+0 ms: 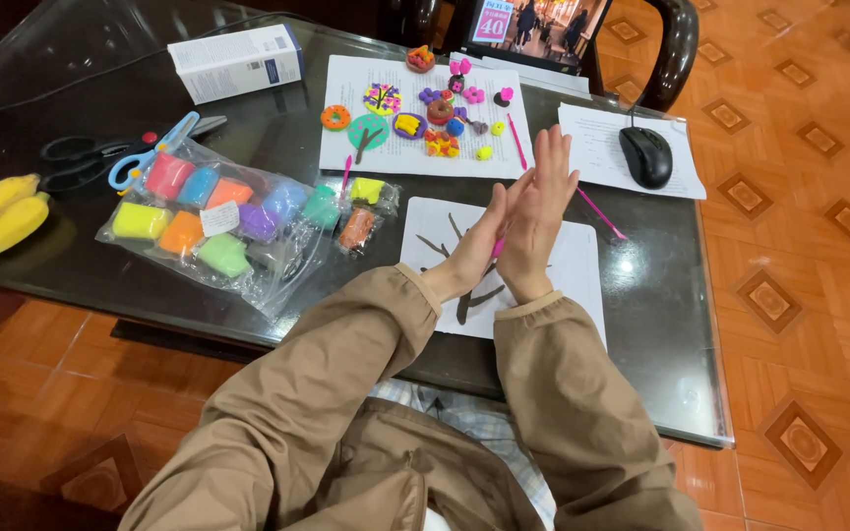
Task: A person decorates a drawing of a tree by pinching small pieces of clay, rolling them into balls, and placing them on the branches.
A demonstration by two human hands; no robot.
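Head view shows left hand [472,251] and right hand [535,221] pressed flat together on pink clay [497,247], seemingly soft, light, best rolled gently between the palms.

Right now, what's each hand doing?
Left hand: flat, palm pressed against the right, pink clay between them.
Right hand: flat, pressed against the left, same clay.

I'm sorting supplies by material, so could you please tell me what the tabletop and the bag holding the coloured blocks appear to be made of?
The tabletop looks like dark glass with a glossy finish: it mirrors light and has a clear edge. The bag seems thin clear plastic film, crinkled and shiny, with the coloured blocks showing through it.
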